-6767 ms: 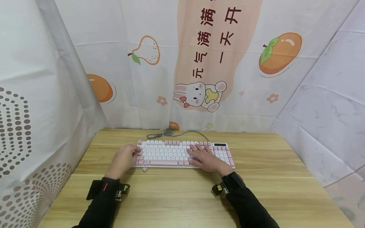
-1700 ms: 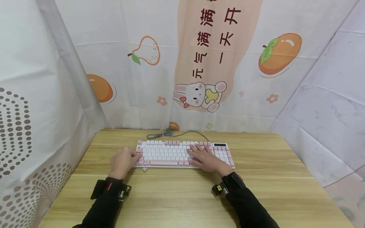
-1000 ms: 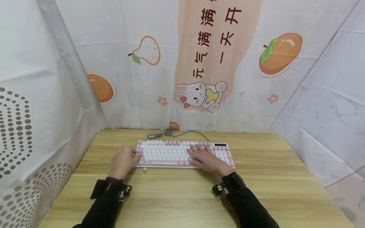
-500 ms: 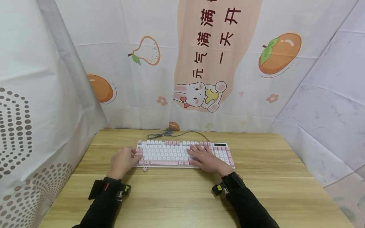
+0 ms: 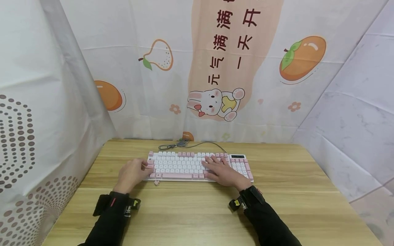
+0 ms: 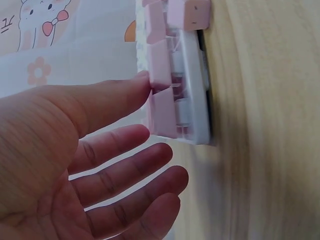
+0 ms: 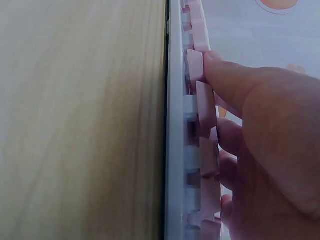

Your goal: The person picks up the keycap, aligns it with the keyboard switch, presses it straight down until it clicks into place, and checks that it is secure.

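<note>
A white and pink keyboard (image 5: 178, 166) lies across the far half of the table. My left hand (image 5: 130, 175) is at its left end, thumb and index finger right at the pink keys there. In the left wrist view, the thumb tip touches a pink key (image 6: 160, 67), and the other fingers reach past the keyboard's corner, loosely spread and apart from the thumb. A small loose pink keycap (image 5: 156, 182) lies on the table by the front edge. My right hand (image 5: 224, 172) rests on the keyboard's right part with fingers extended, covering several keys; its thumb (image 7: 225, 75) is along the pink front keys.
A bundled grey cable (image 5: 175, 146) lies behind the keyboard and runs to its back edge. The wooden table (image 5: 197, 218) meets a printed cloth (image 5: 147, 112) at the back. Cloth walls also stand at the left and right.
Over the last second or so my left hand and wrist shift slightly left, the thumb staying by the left-end keys. The right hand, keyboard and loose keycap stay put.
</note>
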Tool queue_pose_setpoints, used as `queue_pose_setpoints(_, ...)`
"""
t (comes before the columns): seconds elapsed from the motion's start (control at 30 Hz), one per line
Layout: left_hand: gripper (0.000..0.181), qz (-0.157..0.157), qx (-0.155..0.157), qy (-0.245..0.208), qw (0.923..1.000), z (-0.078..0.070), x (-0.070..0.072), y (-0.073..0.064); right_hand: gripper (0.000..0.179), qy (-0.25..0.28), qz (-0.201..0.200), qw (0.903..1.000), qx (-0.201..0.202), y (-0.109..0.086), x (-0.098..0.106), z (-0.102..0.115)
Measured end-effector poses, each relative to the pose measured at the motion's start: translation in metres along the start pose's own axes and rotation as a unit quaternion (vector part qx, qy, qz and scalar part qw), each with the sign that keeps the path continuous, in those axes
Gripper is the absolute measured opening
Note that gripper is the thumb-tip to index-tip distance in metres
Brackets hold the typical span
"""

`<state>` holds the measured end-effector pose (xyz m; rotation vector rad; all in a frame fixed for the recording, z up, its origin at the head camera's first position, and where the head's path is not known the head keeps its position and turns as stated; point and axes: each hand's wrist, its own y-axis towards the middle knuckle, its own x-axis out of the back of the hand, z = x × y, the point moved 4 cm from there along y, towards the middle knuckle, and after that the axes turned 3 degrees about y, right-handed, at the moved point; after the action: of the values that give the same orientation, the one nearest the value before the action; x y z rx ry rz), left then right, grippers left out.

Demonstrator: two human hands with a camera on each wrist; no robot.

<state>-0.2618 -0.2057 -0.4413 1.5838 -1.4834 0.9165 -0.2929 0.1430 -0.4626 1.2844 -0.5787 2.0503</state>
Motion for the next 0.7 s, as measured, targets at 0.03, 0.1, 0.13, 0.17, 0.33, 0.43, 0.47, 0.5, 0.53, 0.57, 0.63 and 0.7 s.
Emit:
queue_pose_setpoints(0.03, 0.032, 0.002, 0.001, -0.001, 1.0000, -0.0002, 0.0001, -0.0001, 0.056, -0.001, 0.000, 1.0000, 0.000, 0.0000, -0.0002, -0.0003)
queue_pose_setpoints(0.1, 0.032, 0.004, 0.002, -0.001, 1.0000, -0.0005, 0.0002, -0.0004, 0.056, -0.001, 0.001, 1.0000, -0.001, 0.0001, -0.0006, -0.0009)
queue_pose_setpoints(0.13, 0.032, 0.006, 0.001, -0.001, 1.0000, -0.0005, 0.0002, -0.0005, 0.057, -0.002, 0.001, 1.0000, -0.002, 0.0004, -0.0010, -0.0016)
queue_pose_setpoints(0.17, 0.033, 0.006, 0.000, -0.001, 1.0000, -0.0008, 0.0003, -0.0006, 0.057, -0.002, 0.002, 1.0000, -0.003, 0.0004, -0.0011, -0.0016)
queue_pose_setpoints(0.33, 0.038, 0.014, -0.003, -0.001, 0.9999, -0.0011, 0.0009, -0.0010, 0.057, -0.004, 0.002, 1.0000, -0.003, 0.0008, -0.0023, -0.0031)
queue_pose_setpoints(0.43, 0.037, 0.020, -0.004, 0.000, 0.9998, -0.0024, 0.0014, -0.0015, 0.057, -0.002, 0.003, 1.0000, -0.001, 0.0007, -0.0026, -0.0030)
queue_pose_setpoints(0.47, 0.037, 0.022, -0.007, 0.000, 0.9997, -0.0031, 0.0020, -0.0018, 0.057, -0.002, 0.003, 1.0000, -0.001, 0.0007, -0.0027, -0.0032)
queue_pose_setpoints(0.5, 0.036, 0.024, -0.007, 0.000, 0.9997, -0.0039, 0.0025, -0.0023, 0.057, -0.002, 0.003, 1.0000, -0.001, 0.0005, -0.0025, -0.0029)
queue_pose_setpoints(0.53, 0.035, 0.026, -0.008, 0.000, 0.9996, -0.0042, 0.0025, -0.0024, 0.057, -0.002, 0.003, 1.0000, -0.001, 0.0006, -0.0025, -0.0030)
queue_pose_setpoints(0.57, 0.034, 0.026, -0.010, 0.000, 0.9996, -0.0050, 0.0031, -0.0030, 0.057, -0.003, 0.003, 1.0000, -0.001, 0.0006, -0.0026, -0.0031)
queue_pose_setpoints(0.63, 0.033, 0.027, -0.013, -0.001, 0.9996, -0.0061, 0.0040, -0.0040, 0.057, -0.003, 0.003, 1.0000, -0.002, 0.0006, -0.0026, -0.0033)
queue_pose_setpoints(0.7, 0.032, 0.026, -0.016, -0.004, 0.9995, -0.0079, 0.0049, -0.0049, 0.057, -0.005, 0.002, 1.0000, -0.003, 0.0005, -0.0025, -0.0034)
